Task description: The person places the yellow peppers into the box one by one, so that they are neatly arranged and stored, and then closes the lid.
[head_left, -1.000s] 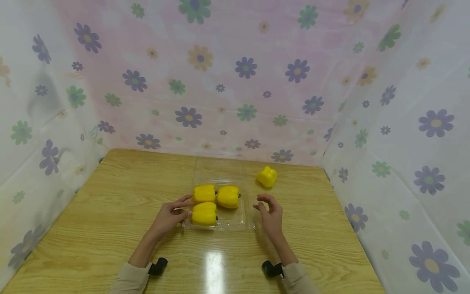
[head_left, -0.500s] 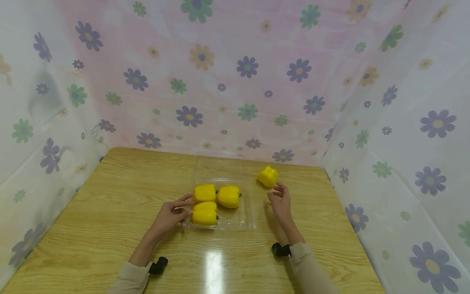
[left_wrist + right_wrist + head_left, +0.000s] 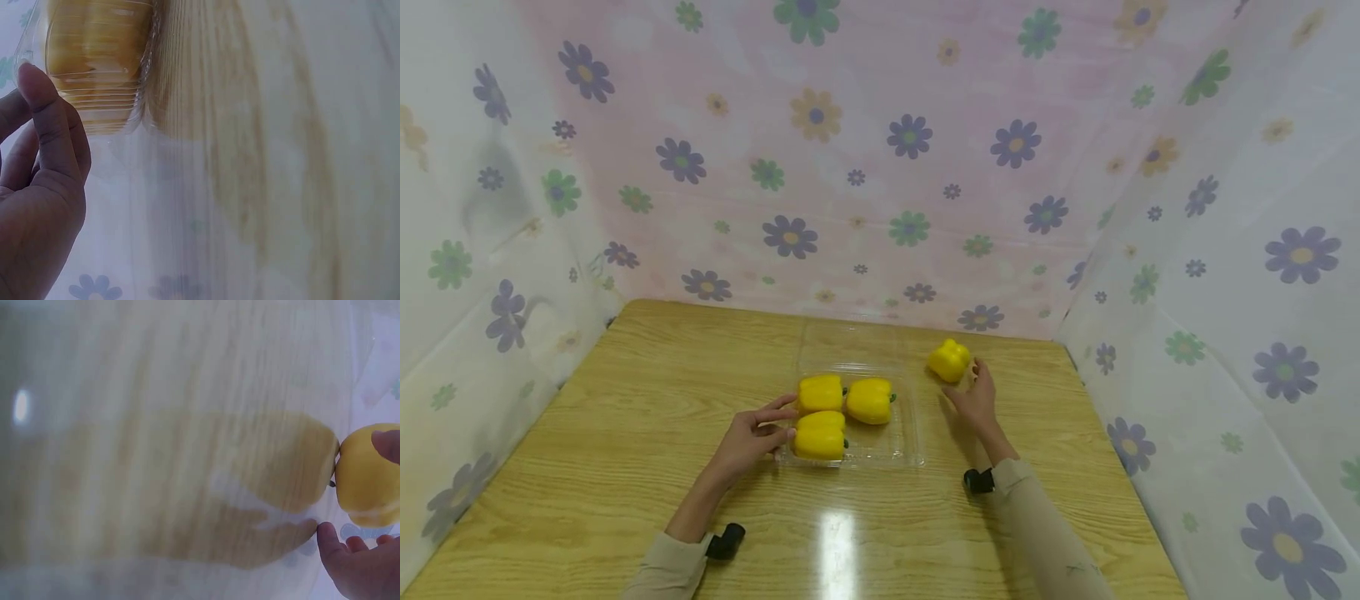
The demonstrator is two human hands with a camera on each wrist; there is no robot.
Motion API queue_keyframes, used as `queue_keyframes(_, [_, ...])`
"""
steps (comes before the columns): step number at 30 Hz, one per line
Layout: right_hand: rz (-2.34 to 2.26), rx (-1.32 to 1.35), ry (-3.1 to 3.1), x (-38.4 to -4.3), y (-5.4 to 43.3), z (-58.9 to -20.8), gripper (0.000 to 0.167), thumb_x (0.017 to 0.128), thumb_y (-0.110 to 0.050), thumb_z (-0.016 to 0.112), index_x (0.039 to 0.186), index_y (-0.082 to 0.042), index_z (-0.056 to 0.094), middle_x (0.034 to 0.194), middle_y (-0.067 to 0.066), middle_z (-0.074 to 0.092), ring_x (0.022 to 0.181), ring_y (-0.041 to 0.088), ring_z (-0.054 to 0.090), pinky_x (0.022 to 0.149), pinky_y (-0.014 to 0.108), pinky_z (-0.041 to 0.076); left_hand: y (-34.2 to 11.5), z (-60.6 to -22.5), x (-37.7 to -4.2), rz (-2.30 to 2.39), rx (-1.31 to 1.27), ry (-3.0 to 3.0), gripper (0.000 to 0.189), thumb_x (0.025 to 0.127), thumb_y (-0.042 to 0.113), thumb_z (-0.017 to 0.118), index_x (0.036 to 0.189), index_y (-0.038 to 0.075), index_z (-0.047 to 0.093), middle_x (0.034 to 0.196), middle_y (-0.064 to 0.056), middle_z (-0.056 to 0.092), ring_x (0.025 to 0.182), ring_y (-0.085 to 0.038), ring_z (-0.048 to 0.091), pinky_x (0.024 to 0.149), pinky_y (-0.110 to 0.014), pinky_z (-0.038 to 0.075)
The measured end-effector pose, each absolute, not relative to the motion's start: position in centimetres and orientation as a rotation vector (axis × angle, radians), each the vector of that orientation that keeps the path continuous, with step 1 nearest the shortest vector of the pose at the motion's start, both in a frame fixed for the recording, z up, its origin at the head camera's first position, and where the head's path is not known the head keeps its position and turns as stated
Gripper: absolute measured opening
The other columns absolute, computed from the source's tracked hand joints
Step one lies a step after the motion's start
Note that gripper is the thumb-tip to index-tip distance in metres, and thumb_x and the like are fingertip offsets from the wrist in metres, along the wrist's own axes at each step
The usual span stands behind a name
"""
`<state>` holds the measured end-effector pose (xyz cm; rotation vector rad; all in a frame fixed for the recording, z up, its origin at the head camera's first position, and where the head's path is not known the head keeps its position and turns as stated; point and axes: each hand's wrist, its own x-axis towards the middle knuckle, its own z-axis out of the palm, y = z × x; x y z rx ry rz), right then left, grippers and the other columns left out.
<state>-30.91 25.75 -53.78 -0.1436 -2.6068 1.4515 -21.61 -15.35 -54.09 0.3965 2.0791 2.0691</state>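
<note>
Three yellow bell peppers [image 3: 869,402] lie on their sides in a lidded clear plastic container [image 3: 908,437], two at the left and one at the back right. My left hand [image 3: 752,437] holds the container's left edge; in the left wrist view a fingertip meets its rim while other fingers bend behind it. Another yellow bell pepper [image 3: 949,361] lies on the table, behind and right of the container. Beside it is my right hand [image 3: 977,402], thumb and fingers spread. One fingertip overlaps this pepper in the right wrist view; whether it touches cannot be told.
The container's transparent lid [image 3: 850,343] lies folded back behind it. A wooden table [image 3: 685,375] carries everything, with flowered sheets [image 3: 880,167] rising at its back and sides. Small black devices [image 3: 726,542] are worn at both wrists.
My right hand has gone from beside the container, back and to the right, to the lone pepper, and its fingers have spread around it. The left hand stays at the container.
</note>
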Motion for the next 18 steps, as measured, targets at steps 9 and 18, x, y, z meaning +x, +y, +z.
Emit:
queue_keyframes(9, [1.481,-0.11,-2.594,-32.0,26.2,-53.4,0.088,0.09,-0.008,0.077,0.156,0.006,0.022,0.155,0.033,0.031,0.141,0.048,0.033,0.117,0.059,0.034,-15.3,-54.0,-21.7,2.087,0.396,2.044,0.04,0.097,0.003,0.069,0.132,-0.014,0.06,0.161,-0.021,0.036,0.08,-0.012,0.067,0.06,-0.024,0.057])
queue_keyframes(18, [1.511,-0.059,-2.549,-32.7,26.1,-53.6,0.083,0.086,-0.003,0.08,0.153,0.005,0.032,0.156,0.026,0.035,0.139,0.044,0.035,0.117,0.056,0.035,-15.3,-54.1,-21.8,2.1,0.384,2.022,0.039,0.096,0.001,0.068,0.132,-0.014,0.06,0.161,-0.02,0.036,0.078,-0.011,0.066,0.059,-0.023,0.057])
